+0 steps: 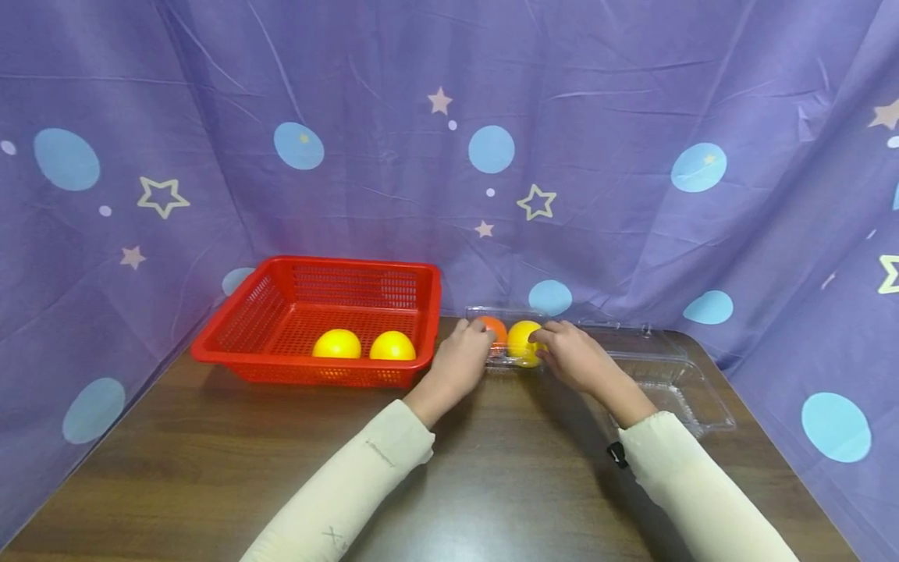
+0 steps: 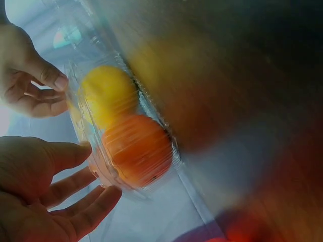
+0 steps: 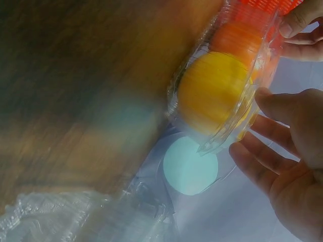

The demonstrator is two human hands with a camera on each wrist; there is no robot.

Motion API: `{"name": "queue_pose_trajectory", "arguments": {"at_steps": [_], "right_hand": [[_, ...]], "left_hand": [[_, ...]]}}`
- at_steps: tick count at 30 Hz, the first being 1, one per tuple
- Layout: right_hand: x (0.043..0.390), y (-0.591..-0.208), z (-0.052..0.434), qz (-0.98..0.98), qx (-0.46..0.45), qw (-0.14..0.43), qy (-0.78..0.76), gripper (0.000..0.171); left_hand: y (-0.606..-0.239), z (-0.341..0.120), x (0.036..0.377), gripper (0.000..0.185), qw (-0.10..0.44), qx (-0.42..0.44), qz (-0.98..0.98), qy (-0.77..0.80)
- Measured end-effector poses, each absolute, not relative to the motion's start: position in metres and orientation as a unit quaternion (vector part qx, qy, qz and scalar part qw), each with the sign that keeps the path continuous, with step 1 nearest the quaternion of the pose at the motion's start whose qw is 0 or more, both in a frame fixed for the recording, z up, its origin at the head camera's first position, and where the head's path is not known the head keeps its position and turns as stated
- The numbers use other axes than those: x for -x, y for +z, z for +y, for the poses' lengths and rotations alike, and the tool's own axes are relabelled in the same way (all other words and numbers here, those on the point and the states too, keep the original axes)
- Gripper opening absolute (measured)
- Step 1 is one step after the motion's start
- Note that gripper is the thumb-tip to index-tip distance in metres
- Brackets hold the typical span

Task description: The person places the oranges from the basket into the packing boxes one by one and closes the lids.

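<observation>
Clear plastic box point(image 1: 507, 343) sits on the desk point(image 1: 211, 453), just right of the red basket point(image 1: 319, 321), near the back edge. Inside it, an orange fruit point(image 1: 494, 328) on the left, a yellow fruit point(image 1: 523, 341) on the right, the two touching. My left hand point(image 1: 460, 361) is at the box's left end, fingers point(image 2: 75, 186) mostly straight and spread, tips against the plastic; grip loose, closed on nothing. My right hand point(image 1: 572, 357) is at the right end, thumb point(image 3: 275, 103) on the box edge by the yellow fruit, fingers extended under it; whether they pinch the plastic I cannot tell. Two yellow fruits point(image 1: 365, 345) lie in the basket, side by side. A second clear tray point(image 1: 674, 382) rests on the desk, right of my right hand
</observation>
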State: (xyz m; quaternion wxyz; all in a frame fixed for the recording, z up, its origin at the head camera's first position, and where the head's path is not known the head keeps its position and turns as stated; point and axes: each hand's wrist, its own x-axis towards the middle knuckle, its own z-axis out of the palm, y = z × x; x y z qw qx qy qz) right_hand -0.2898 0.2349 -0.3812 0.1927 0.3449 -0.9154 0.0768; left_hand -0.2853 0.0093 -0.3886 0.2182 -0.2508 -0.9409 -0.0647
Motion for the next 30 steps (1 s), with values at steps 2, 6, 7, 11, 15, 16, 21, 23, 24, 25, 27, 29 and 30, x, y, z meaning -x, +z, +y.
{"name": "queue_pose_trajectory", "arguments": {"at_steps": [2,6,7,11,15,16,21,23,24,25,27,29,30], "right_hand": [[0.292,-0.38,0.235,-0.918,-0.339,0.189,0.08,0.022],[0.295,-0.379,0.235,-0.922,-0.33,0.183,0.092,0.022],[0.296,-0.378,0.235,-0.922,-0.329,0.181,0.096,0.022],[0.3,-0.377,0.234,-0.923,-0.326,0.176,0.105,0.023],[0.307,-0.377,0.232,-0.926,-0.319,0.171,0.11,0.023],[0.309,-0.378,0.232,-0.926,-0.318,0.17,0.111,0.022],[0.315,-0.379,0.231,-0.933,-0.301,0.158,0.116,0.022],[0.316,-0.379,0.23,-0.936,-0.293,0.154,0.119,0.022],[0.317,-0.379,0.23,-0.937,-0.29,0.153,0.12,0.022],[0.317,-0.379,0.23,-0.938,-0.288,0.152,0.122,0.022],[0.318,-0.379,0.23,-0.939,-0.284,0.151,0.124,0.022],[0.319,-0.38,0.23,-0.94,-0.279,0.148,0.126,0.023],[0.32,-0.38,0.231,-0.941,-0.277,0.148,0.125,0.023]], "left_hand": [[-0.389,0.011,0.287,0.022,0.223,0.246,-0.941,-0.066],[-0.391,0.014,0.292,0.025,0.228,0.24,-0.941,-0.067],[-0.391,0.015,0.293,0.025,0.227,0.237,-0.942,-0.071],[-0.392,0.017,0.298,0.027,0.218,0.226,-0.946,-0.088],[-0.394,0.017,0.304,0.028,0.212,0.219,-0.948,-0.091],[-0.394,0.017,0.306,0.028,0.212,0.218,-0.948,-0.091],[-0.396,0.016,0.313,0.03,0.214,0.212,-0.949,-0.094],[-0.396,0.016,0.315,0.029,0.215,0.211,-0.948,-0.098],[-0.395,0.016,0.315,0.029,0.215,0.21,-0.948,-0.102],[-0.395,0.016,0.316,0.028,0.216,0.209,-0.948,-0.105],[-0.395,0.016,0.316,0.027,0.217,0.208,-0.947,-0.11],[-0.395,0.017,0.317,0.026,0.216,0.206,-0.947,-0.116],[-0.395,0.017,0.317,0.026,0.217,0.206,-0.947,-0.117]]}}
